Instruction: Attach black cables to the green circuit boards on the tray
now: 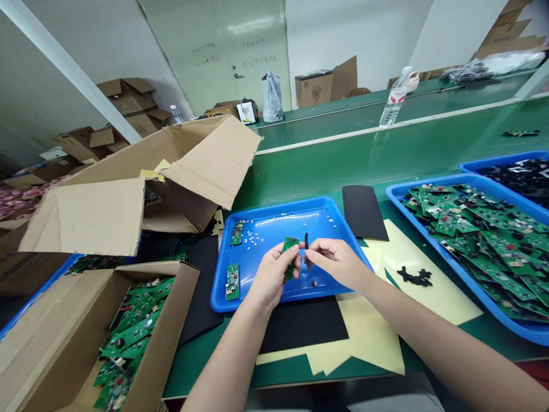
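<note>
Far left on my feed, one small cardboard box holds a heap of green boards, too many for me to count, with one large open carton behind it. I count three black sheets around the middle of the bench: one left of the central blue tray, one at its near edge, one beyond its right side. In that tray, two loose circuit boards lie along the left, beside scattered pale bits I can't number. Over the tray, my left hand grips one circuit board; just beside it, my right hand pinches one black strip. Farther right, yellow sheets overlap, so I can't count them; a cluster of black pieces rests on one. One bottle stands behind. Last come two more blue trays, one full of boards, one of black parts.
</note>
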### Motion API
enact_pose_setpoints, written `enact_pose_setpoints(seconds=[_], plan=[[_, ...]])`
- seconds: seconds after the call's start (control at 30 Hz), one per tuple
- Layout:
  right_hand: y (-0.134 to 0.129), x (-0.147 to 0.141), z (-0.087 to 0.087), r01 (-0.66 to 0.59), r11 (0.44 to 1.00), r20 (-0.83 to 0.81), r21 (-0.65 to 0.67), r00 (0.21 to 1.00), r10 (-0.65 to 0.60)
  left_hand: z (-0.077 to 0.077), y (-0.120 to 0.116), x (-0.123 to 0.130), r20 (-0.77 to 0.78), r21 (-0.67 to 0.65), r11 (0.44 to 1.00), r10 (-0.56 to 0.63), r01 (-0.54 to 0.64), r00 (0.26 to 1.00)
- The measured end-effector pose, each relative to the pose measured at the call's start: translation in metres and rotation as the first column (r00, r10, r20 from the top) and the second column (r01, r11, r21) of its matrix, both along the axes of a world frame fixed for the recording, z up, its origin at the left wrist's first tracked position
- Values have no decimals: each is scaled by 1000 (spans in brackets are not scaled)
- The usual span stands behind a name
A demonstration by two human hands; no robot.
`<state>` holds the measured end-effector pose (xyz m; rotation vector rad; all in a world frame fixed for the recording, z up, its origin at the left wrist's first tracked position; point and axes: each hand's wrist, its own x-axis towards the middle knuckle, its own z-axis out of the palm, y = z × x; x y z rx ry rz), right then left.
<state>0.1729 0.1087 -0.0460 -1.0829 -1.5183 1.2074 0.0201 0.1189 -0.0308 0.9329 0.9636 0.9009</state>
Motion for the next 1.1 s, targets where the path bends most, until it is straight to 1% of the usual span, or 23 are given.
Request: enact_pose_setpoints(seconds=[0.07,0.13,0.17,0.23,0.3,0.33,0.4,0.5,0.63,0.77,0.87,0.97,1.1], plan=[[-1,1,0,28,999,72,40,997,-31,1,1,-1,-33,1,1000,5,-5,999],[-2,2,0,54,986,158,156,984,-79,2,1,-3,-84,16,1000,-2,3,996],[-3,3,0,58,968,201,244,973,-109,3,2,-3,-113,28,1000,-6,10,994],[-3,6,-2,50,903,267,426,947,-179,3,4,-6,-160,61,998,9,1,987],[-3,8,-3,43,842,293,538,927,-234,3,5,-8,-169,86,995,62,-48,984],[-3,10,-3,41,827,298,560,922,-248,3,6,-9,-155,89,993,89,-76,984],[-3,12,-3,32,819,312,573,916,-254,4,7,-9,-108,68,993,107,-100,988],[-2,13,-2,-1,805,358,593,896,-263,5,4,-6,-33,2,1000,31,-31,999],[-1,11,-3,-31,750,396,661,863,-313,4,0,0,-22,-39,995,-89,88,996],[-1,10,-3,-100,674,449,731,816,-365,1,-1,1,-49,-15,992,-122,121,991],[-1,11,-3,-150,634,484,758,781,-394,-1,-1,1,-68,-9,990,-144,144,987],[0,11,-4,-177,617,513,767,746,-424,-3,-1,1,-53,-24,987,-162,161,985],[1,11,-6,-184,607,532,773,708,-464,-5,-1,2,-38,-12,989,-146,146,989]])
